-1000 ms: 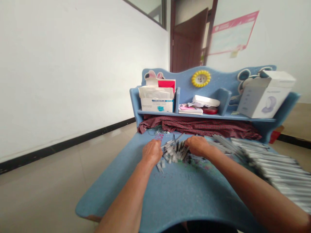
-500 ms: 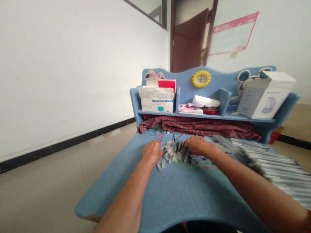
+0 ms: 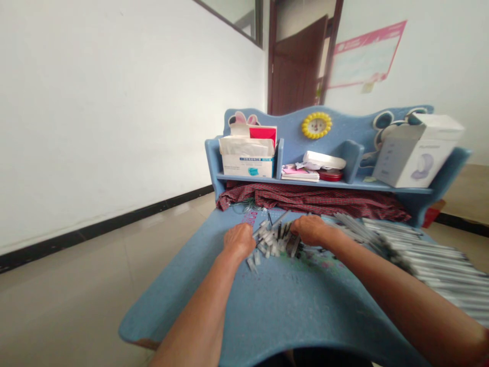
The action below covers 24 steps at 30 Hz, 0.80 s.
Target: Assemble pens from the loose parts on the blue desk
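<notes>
A loose pile of small clear and black plastic pieces (image 3: pixel 268 240), which look like pen caps, lies on the blue desk (image 3: pixel 290 306). My left hand (image 3: pixel 239 240) is closed at the pile's left edge, its fingertips turned in toward the pieces. On the opposite side my right hand (image 3: pixel 309 229) bends down over the pile with its fingers pressed together. Whatever either hand pinches is hidden. Right of my right hand, long clear pens (image 3: pixel 446 260) lie in a thick layer, partly behind my forearm.
Along the desk's back runs a shelf holding a mask box (image 3: pixel 248 165), a stack of papers (image 3: pixel 300 175), a red round tin (image 3: pixel 330 175) and a white carton (image 3: pixel 418 153). Bunched checked cloth (image 3: pixel 313 200) lies beneath it. A white wall (image 3: pixel 114 102) stands to the left.
</notes>
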Available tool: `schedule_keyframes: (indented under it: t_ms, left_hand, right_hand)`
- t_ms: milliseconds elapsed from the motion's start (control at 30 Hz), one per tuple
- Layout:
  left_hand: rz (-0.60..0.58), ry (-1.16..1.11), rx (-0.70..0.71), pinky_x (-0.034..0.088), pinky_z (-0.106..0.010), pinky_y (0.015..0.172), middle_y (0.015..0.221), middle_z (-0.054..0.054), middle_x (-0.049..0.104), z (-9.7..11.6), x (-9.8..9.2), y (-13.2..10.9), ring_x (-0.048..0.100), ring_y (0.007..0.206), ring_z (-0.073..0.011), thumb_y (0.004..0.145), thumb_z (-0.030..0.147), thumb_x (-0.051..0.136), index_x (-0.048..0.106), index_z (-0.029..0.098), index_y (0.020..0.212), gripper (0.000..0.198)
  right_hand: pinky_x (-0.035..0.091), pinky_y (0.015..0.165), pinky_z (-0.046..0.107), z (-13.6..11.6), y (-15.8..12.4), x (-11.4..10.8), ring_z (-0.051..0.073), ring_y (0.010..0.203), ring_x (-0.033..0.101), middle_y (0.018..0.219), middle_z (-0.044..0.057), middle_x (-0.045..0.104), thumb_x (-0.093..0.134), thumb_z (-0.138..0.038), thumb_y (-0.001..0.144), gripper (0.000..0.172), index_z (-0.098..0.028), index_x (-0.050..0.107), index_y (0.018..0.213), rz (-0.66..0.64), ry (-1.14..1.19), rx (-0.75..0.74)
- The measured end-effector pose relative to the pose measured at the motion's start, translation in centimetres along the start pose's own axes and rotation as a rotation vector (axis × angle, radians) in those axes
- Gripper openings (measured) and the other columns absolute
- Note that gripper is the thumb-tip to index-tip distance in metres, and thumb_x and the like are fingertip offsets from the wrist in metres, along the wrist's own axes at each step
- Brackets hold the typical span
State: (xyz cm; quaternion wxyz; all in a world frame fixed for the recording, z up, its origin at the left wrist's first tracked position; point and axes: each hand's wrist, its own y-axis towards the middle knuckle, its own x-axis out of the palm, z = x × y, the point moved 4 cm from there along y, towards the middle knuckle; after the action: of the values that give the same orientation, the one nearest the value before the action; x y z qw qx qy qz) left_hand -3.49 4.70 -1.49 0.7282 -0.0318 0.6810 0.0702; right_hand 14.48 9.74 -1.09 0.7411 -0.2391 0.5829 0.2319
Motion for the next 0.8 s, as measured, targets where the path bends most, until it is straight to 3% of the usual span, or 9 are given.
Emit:
schedule_keyframes:
  t_ms: [800]
  left_hand:
    - [-0.015, -0.010, 0.023, 0.044, -0.031, 0.067, 0.083, -0.014, 0.067, -0.25, -0.72, -0.35, 0.062, 0.085, -0.0267, 0.071, 0.013, 0.046, 0.063, 0.015, 0.074, 0.018]
  right_hand:
    - [0.046, 0.066, 0.029, 0.22, -0.58, 0.04, 0.024, 0.081, 0.064, 0.088, 0.011, 0.069, 0.042, -0.007, 0.071, 0.036, -0.020, 0.066, 0.094, 0.072, 0.025, -0.087]
